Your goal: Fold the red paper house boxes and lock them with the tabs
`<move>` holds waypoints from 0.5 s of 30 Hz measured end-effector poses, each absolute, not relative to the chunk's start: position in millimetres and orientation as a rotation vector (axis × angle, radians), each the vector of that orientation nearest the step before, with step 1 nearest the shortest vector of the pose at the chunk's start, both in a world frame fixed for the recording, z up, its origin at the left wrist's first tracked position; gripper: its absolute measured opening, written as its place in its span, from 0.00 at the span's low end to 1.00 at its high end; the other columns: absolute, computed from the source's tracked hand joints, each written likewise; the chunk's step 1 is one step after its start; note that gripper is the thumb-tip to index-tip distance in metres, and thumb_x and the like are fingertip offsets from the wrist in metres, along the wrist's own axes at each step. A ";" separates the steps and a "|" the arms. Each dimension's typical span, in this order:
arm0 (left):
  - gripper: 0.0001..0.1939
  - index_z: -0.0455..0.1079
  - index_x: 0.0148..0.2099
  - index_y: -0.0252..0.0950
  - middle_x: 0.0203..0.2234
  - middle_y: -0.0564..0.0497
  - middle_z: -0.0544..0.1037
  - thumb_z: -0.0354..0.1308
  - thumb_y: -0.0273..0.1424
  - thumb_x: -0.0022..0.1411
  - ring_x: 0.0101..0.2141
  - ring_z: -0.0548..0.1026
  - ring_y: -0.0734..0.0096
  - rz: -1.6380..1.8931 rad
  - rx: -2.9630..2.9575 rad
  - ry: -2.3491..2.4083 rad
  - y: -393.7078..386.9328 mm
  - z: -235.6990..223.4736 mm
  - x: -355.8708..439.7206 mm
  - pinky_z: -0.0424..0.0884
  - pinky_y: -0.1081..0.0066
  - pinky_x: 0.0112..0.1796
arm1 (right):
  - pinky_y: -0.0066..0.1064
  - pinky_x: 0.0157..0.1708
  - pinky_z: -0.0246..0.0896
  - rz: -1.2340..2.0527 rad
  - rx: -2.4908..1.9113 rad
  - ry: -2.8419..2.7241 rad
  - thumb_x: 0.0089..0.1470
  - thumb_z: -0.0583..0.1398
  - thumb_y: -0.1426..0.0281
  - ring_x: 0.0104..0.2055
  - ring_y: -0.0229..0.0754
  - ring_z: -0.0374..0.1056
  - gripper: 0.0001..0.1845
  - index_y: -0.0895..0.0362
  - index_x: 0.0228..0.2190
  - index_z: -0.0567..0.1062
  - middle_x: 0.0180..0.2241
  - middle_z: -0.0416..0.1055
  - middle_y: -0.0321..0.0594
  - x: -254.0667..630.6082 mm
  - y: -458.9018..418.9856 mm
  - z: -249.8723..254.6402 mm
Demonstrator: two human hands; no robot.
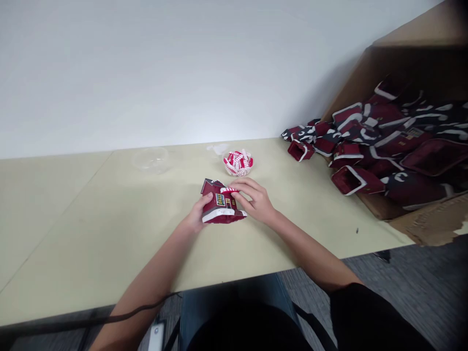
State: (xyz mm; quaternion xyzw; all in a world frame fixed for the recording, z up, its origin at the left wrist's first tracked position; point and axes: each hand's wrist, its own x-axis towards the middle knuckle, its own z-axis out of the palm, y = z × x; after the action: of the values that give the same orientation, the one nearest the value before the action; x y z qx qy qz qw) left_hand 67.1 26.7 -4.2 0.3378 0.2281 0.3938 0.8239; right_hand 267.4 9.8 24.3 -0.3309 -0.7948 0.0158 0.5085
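My left hand (pixel 199 210) grips a dark red toy house (pixel 212 201) by its left side, the thumb lying on the front wall. The house has white trim along its lower edge and small yellow-paned windows. In my right hand (pixel 256 199) a small red-and-white striped piece (pixel 229 190) is pinched between thumb and fingers. This piece lies against the house wall, above the windows. Behind the house stands a clear bowl (pixel 239 171) heaped with similar red-and-white striped pieces.
A clear empty-looking plastic bowl (pixel 151 160) sits toward the back left. On the right a big cardboard box (pixel 420 226) lies on its side, many dark red houses (pixel 387 117) spilling from it onto the table (pixel 109 253). The wall rises behind.
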 end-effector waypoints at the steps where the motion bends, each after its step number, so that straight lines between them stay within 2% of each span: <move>1: 0.29 0.69 0.53 0.34 0.42 0.44 0.81 0.67 0.42 0.53 0.47 0.78 0.51 0.851 0.734 0.520 25.7 -2.0 68.5 0.72 0.57 0.53 | 0.35 0.41 0.70 0.065 -0.773 -1.895 0.63 0.57 0.70 0.42 0.42 0.73 0.11 0.56 0.44 0.78 0.40 0.76 0.46 266.6 9.7 24.0; 5: 0.32 0.69 0.52 0.32 0.42 0.42 0.81 0.70 0.42 0.48 0.44 0.79 0.51 0.885 0.776 0.621 21.8 3.6 72.9 0.73 0.58 0.50 | 0.33 0.36 0.70 0.102 -0.735 -1.911 0.62 0.59 0.71 0.37 0.40 0.73 0.11 0.56 0.44 0.79 0.36 0.75 0.44 265.7 10.0 22.8; 10: 0.31 0.72 0.46 0.31 0.36 0.42 0.82 0.73 0.44 0.43 0.36 0.80 0.57 0.889 0.797 0.682 20.4 4.6 75.3 0.76 0.62 0.41 | 0.34 0.37 0.68 0.041 -0.745 -1.935 0.61 0.60 0.72 0.36 0.39 0.74 0.10 0.55 0.42 0.80 0.36 0.78 0.41 269.4 10.1 25.1; 15: 0.30 0.74 0.42 0.31 0.33 0.43 0.82 0.74 0.43 0.39 0.32 0.80 0.59 0.913 0.776 0.719 19.8 7.9 76.9 0.77 0.63 0.37 | 0.32 0.34 0.65 -0.006 -0.716 -1.928 0.60 0.62 0.71 0.33 0.38 0.73 0.08 0.54 0.39 0.81 0.32 0.78 0.39 271.3 11.3 22.1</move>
State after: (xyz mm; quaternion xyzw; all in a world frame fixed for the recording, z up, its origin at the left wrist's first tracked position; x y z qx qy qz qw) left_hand 76.9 19.8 7.9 0.3571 0.3307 0.4204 0.7657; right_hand 271.3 11.3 22.1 -0.2982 -0.8029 -0.0025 0.5161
